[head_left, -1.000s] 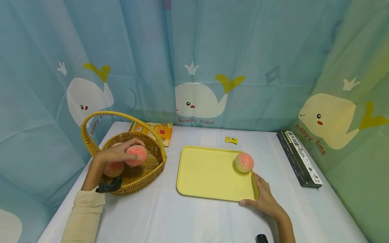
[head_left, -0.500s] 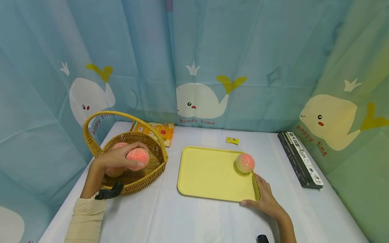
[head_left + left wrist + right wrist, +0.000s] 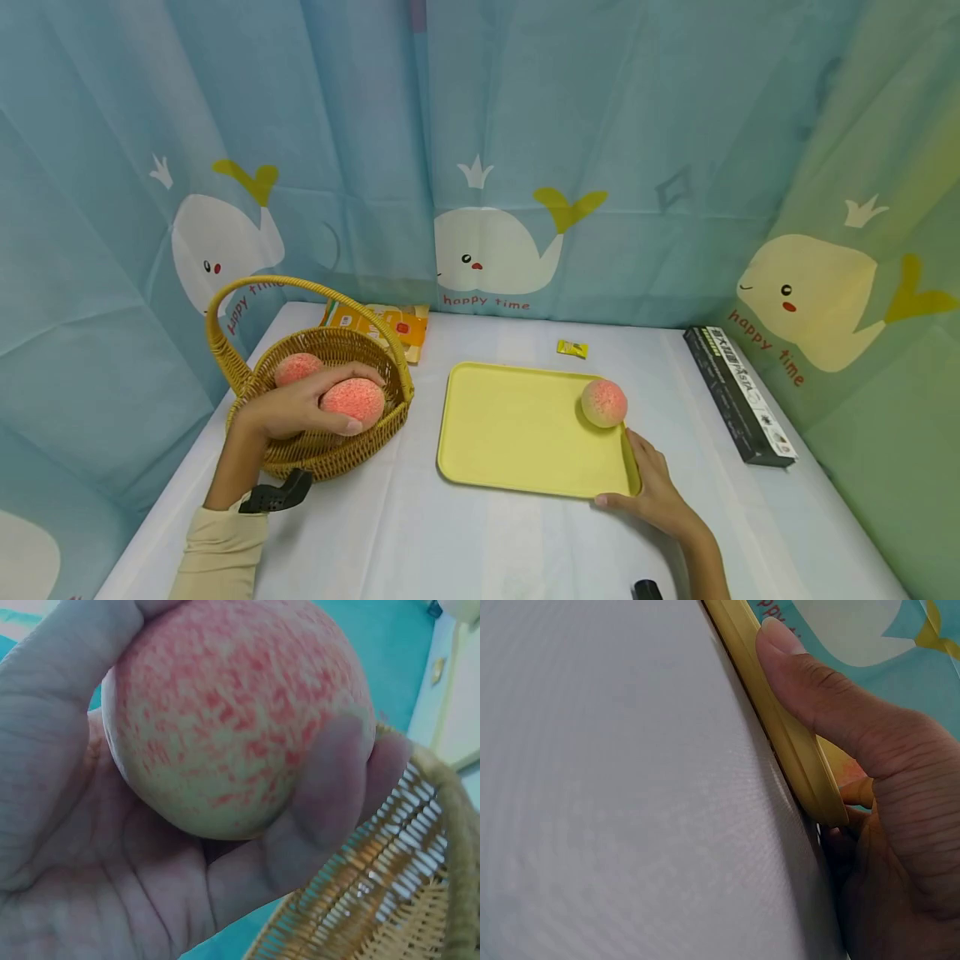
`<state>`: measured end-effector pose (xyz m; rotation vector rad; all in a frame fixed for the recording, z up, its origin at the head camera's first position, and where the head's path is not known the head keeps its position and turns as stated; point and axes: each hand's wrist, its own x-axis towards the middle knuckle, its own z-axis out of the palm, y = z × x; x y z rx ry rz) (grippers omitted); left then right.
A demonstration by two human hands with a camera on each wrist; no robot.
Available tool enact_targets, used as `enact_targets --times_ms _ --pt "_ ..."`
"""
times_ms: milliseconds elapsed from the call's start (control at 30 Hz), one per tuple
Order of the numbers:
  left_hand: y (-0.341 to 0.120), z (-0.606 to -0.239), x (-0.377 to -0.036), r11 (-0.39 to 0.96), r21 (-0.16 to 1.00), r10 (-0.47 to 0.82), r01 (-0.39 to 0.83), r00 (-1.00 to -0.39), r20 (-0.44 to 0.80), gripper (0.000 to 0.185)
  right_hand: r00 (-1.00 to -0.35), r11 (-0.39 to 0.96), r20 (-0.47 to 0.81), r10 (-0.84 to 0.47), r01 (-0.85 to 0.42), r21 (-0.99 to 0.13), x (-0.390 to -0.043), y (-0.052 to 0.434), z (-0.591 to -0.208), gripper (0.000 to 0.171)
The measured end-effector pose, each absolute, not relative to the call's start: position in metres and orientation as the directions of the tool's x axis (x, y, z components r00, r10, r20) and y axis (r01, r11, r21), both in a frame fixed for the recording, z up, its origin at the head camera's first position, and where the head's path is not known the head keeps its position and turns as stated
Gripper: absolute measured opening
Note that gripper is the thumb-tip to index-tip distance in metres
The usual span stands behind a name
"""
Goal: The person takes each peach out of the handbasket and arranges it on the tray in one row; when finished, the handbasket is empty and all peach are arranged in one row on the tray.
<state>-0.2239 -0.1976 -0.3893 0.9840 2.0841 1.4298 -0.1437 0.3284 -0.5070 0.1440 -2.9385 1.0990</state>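
Observation:
My left hand [image 3: 296,406] grips a pink and cream peach [image 3: 356,403] over the wicker basket [image 3: 322,467]. In the left wrist view the fingers and thumb curl round this peach [image 3: 240,712], with the basket's weave [image 3: 390,877] below. Another peach [image 3: 297,367] lies inside the basket, behind the hand. My right hand [image 3: 658,492] holds the near right corner of a yellow tray [image 3: 517,442]. A peach [image 3: 604,403] sits on the tray's right side. The right wrist view has the thumb along the tray's rim [image 3: 787,742] and the other fingers mostly hidden behind it.
The basket's tall handle [image 3: 315,287] arches over its opening. Behind it lies an orange packet [image 3: 408,329]. A small yellow packet [image 3: 572,348] is beyond the tray, and a black pasta box [image 3: 738,396] lies to the right. A black object [image 3: 647,590] shows at the bottom edge.
My left hand has moved a little right and toward me with the peach, uncovering more of the peach behind it. The right hand and tray have stayed in place.

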Motion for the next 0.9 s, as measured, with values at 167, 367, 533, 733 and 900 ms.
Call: enact_targets --times_ms 167,367,533,733,900 --pt "-0.189 -0.382 -0.219 0.218 0.922 0.806 0.32 -0.592 0.015 0.042 -0.995 0.746 0.05 -0.083 -0.095 -0.659 -0.143 0.33 -0.508 0.122" --pt "-0.178 -0.382 -0.215 0.203 0.904 0.84 0.375 -0.542 0.037 0.044 -0.995 0.755 0.051 -0.088 -0.1 -0.648 -0.143 0.329 -0.507 0.122" --pt "-0.166 -0.386 -0.216 0.184 0.857 0.862 0.481 -0.498 0.095 0.057 -0.994 0.75 0.06 -0.094 -0.11 -0.652 -0.143 0.329 -0.507 0.122" --pt "-0.145 -0.393 -0.215 0.196 0.866 0.88 0.461 -0.472 0.052 0.064 -0.994 0.745 0.065 -0.093 -0.113 -0.658 -0.143 0.33 -0.508 0.122" --pt "-0.123 -0.401 -0.215 0.151 0.905 0.907 0.397 -0.419 0.032 0.067 -0.994 0.739 0.058 -0.087 -0.104 -0.666 -0.142 0.329 -0.508 0.122"
